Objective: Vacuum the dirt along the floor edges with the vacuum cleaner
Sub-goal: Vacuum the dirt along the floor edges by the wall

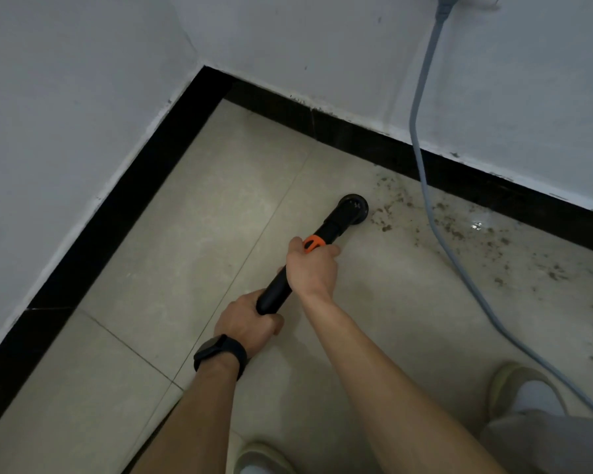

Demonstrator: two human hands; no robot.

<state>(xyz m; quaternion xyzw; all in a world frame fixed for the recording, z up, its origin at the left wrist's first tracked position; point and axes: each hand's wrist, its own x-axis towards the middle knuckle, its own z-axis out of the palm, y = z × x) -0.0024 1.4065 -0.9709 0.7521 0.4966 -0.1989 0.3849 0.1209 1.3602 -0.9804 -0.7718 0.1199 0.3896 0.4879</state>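
Observation:
A black vacuum wand with an orange collar slants down to a round black nozzle resting on the beige floor tiles. My right hand grips the wand just below the collar. My left hand, with a black watch on the wrist, grips the wand's near end. Brown dirt lies just right of the nozzle and is scattered further right along the black skirting.
A grey power cable hangs from a wall plug at the top right and trails across the dirty floor. White walls meet in a corner at the upper left. My two slippered feet stand at the bottom right.

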